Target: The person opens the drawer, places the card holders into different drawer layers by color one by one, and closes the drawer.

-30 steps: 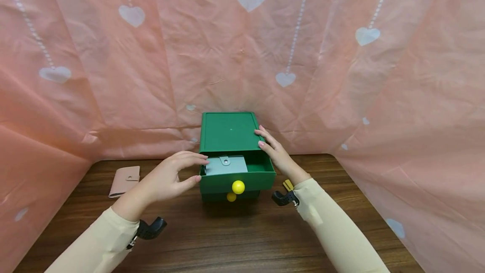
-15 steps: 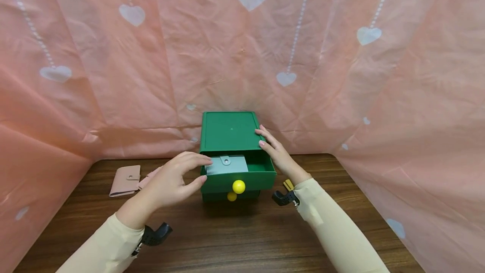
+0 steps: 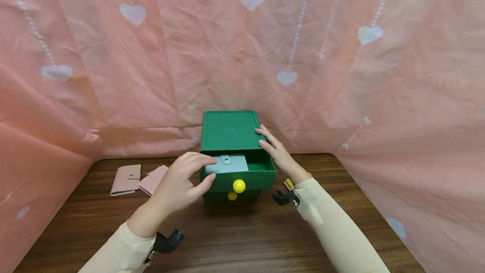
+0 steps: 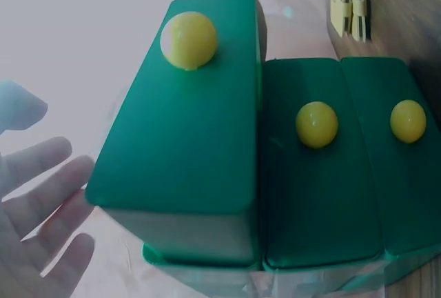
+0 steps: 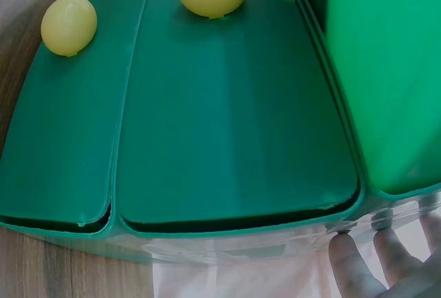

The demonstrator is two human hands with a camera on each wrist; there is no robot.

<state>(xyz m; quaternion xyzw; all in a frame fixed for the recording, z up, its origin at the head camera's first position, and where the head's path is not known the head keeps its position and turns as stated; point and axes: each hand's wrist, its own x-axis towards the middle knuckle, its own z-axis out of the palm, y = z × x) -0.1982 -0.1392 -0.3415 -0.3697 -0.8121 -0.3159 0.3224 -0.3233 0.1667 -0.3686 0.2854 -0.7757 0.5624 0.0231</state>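
A green drawer cabinet (image 3: 233,132) stands at the back of the table, its top drawer (image 3: 219,183) pulled out. Inside that drawer lies a light blue snap-strap notebook (image 3: 235,164), toward the left. My left hand (image 3: 182,184) hovers at the drawer's left front corner, fingers extended over the notebook's left end; the left wrist view shows them spread and holding nothing. Whether they touch the notebook I cannot tell. My right hand (image 3: 278,155) rests against the cabinet's right side, fingertips at its upper edge. In the right wrist view, fingers (image 5: 355,267) touch the clear side wall.
Two lower drawers with yellow knobs (image 4: 317,124) (image 4: 408,121) are closed. A beige notebook (image 3: 126,179) and a pink notebook (image 3: 153,179) lie left on the wooden table (image 3: 235,243). Yellow notebooks (image 4: 348,5) lie right of the cabinet. Pink heart-patterned cloth (image 3: 242,62) hangs behind.
My left hand has shifted to the right, further over the light blue notebook, uncovering the pink notebook on the table. The right hand and the drawer stay put.
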